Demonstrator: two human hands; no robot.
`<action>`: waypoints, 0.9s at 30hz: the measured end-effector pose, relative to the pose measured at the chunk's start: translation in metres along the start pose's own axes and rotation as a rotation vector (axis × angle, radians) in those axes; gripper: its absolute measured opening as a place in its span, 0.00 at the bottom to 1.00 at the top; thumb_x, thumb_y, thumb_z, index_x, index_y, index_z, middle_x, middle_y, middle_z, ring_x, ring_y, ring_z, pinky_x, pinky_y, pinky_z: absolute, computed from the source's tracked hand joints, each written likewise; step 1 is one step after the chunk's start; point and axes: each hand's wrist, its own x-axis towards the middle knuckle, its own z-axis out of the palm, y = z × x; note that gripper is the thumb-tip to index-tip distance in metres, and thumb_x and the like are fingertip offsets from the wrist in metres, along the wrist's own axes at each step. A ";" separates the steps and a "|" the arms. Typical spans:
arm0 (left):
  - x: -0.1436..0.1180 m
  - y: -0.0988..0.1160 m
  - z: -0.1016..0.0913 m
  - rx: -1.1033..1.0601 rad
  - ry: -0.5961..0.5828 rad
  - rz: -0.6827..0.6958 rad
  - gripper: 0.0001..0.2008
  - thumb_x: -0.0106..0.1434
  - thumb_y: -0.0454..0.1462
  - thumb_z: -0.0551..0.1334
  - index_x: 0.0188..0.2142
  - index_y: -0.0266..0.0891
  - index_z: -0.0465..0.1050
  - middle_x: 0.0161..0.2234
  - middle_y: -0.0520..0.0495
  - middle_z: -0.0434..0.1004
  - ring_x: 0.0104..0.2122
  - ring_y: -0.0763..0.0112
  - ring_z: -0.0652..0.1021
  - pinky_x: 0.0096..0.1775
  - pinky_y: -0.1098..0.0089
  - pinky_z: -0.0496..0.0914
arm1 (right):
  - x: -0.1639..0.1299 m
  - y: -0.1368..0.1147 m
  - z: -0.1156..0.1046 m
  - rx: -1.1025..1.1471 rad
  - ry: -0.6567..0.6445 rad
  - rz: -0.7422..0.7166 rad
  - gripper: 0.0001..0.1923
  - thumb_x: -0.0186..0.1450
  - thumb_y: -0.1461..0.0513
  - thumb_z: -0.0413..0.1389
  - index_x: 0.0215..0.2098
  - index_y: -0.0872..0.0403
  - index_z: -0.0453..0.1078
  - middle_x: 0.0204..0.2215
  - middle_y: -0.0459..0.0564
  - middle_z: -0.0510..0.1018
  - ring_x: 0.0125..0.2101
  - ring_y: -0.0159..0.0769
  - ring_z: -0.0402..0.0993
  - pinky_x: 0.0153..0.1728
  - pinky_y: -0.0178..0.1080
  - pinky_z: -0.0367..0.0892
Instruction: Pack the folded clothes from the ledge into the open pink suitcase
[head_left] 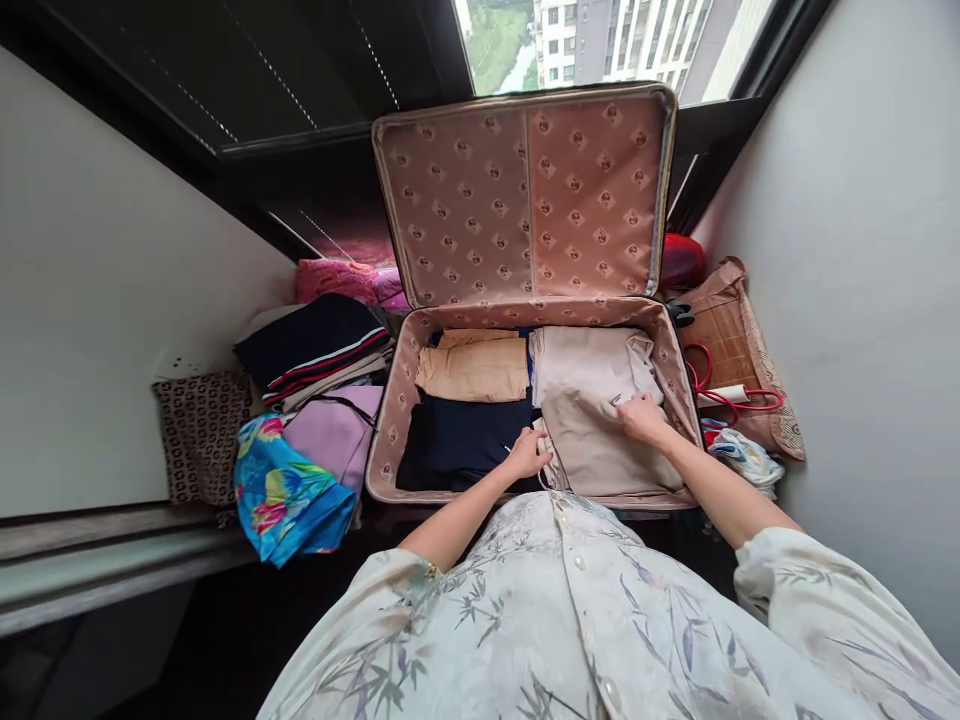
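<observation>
An open suitcase (390, 430) with pink patterned lining lies in front of me, its lid (525, 190) standing upright. Inside are a tan folded garment (474, 368) at the back left, a dark navy one (461, 440) at the front left, and beige folded clothes (589, 440) on the right. My left hand (529, 453) grips the near left edge of the beige garment. My right hand (642, 418) presses flat on top of the beige pile, fingers spread.
Left of the suitcase lie a stack of dark striped clothes (315, 345), a lilac garment (337, 430), a blue floral cloth (289, 495) and a spotted brown bag (201, 435). On the right sit a woven bag (731, 340) with red handles and a red item (681, 262). Walls close in on both sides.
</observation>
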 end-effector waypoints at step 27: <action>0.014 0.075 -0.036 -0.621 -0.150 0.258 0.05 0.57 0.34 0.65 0.26 0.36 0.71 0.24 0.54 0.71 0.28 0.74 0.70 0.35 0.73 0.67 | -0.076 0.029 -0.072 0.239 -0.051 -0.366 0.06 0.66 0.60 0.53 0.38 0.51 0.72 0.24 0.47 0.77 0.26 0.39 0.72 0.29 0.37 0.58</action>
